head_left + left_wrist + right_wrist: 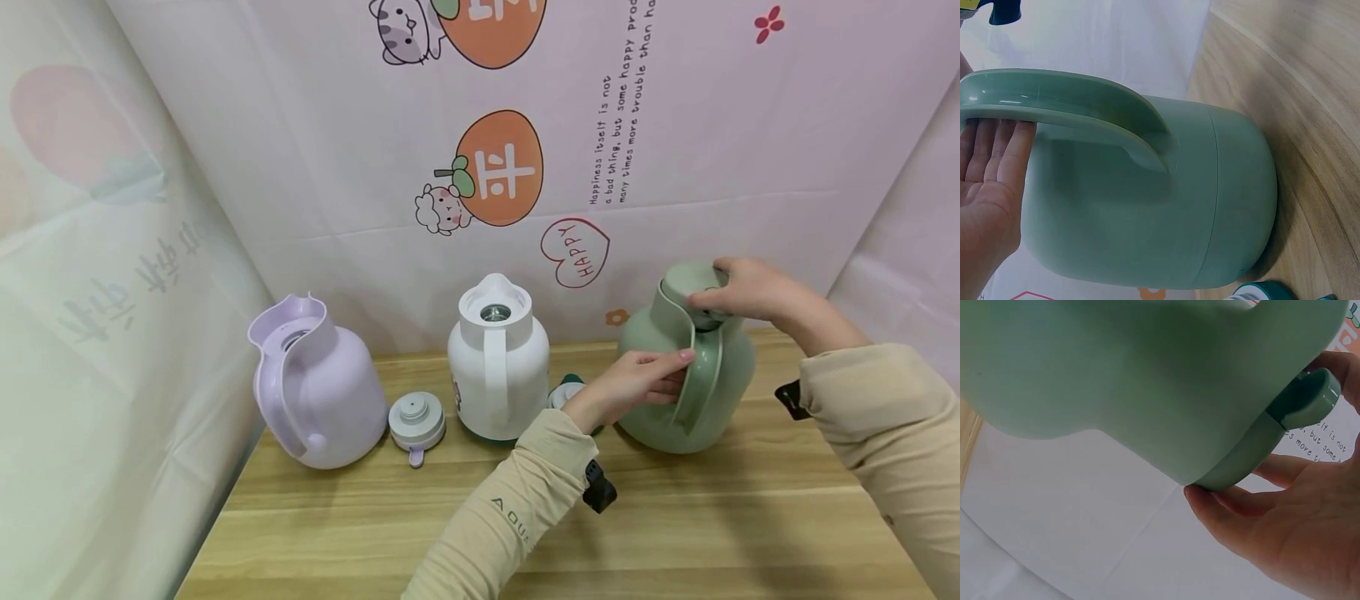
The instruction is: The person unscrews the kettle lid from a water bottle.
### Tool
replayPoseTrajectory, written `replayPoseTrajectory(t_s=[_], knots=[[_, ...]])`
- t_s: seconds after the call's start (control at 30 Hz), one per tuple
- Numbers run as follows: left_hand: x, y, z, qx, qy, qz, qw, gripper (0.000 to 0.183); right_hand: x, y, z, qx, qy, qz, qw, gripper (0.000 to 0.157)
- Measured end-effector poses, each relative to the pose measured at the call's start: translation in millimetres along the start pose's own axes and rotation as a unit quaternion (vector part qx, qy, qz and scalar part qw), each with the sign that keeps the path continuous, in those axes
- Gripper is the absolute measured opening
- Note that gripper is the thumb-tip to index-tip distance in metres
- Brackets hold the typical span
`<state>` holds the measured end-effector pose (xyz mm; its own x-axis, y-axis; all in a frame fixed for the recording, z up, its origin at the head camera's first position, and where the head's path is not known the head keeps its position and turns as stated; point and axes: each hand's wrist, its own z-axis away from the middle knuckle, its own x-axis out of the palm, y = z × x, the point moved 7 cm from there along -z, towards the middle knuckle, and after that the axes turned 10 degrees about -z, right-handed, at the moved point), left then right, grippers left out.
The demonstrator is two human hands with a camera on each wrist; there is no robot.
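Note:
On the right of the table stands a green thermos jug (pixel 648 421) with a handle (pixel 705 375) facing me. My left hand (pixel 633 379) holds this handle, its fingers behind it; in the left wrist view those fingers (pixel 1007 153) reach under the handle. From above, my right hand (pixel 757 287) grips the green lid (pixel 686 279), which sits in the jug's mouth. The right wrist view shows its fingers spread around the lid's rim (pixel 1241 465), next to a raised thumb lever (pixel 1316 403).
A lidless purple jug (pixel 341 392) stands at the left, with a grey-and-purple stopper (pixel 417 421) beside it. Mid-table is an open white jug (pixel 517 375). Another stopper (pixel 567 393) is partly hidden behind my left hand. A printed cloth (pixel 337 167) hangs behind.

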<state>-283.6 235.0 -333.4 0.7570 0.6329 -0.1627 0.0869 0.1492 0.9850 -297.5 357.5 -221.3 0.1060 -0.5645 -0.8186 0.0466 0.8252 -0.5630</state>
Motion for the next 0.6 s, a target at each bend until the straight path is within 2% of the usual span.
replayPoseTrajectory(t_s=[0.1, 0.23, 0.4, 0.6], knots=[[0.3, 0.2, 0.2, 0.0, 0.0, -0.002, 1.0, 0.046, 1.5, -1.2, 0.4, -0.001, 0.006, -0.006, 1.0, 0.098], [0.1, -1.0, -0.4, -0.002, 0.002, 0.0, 1.0, 0.046, 2.2, -3.6, -0.3, 0.002, 0.032, 0.012, 0.999, 0.103], [0.5, -1.8, -1.6, 0.0, 0.002, 0.005, 1.0, 0.046, 2.5, -5.0, 0.3, 0.009, 0.055, 0.033, 0.998, 0.102], [0.6, -1.2, -1.4, 0.001, 0.002, 0.006, 1.0, 0.045, 2.3, -4.3, 2.2, 0.018, 0.074, 0.013, 0.997, 0.096]])
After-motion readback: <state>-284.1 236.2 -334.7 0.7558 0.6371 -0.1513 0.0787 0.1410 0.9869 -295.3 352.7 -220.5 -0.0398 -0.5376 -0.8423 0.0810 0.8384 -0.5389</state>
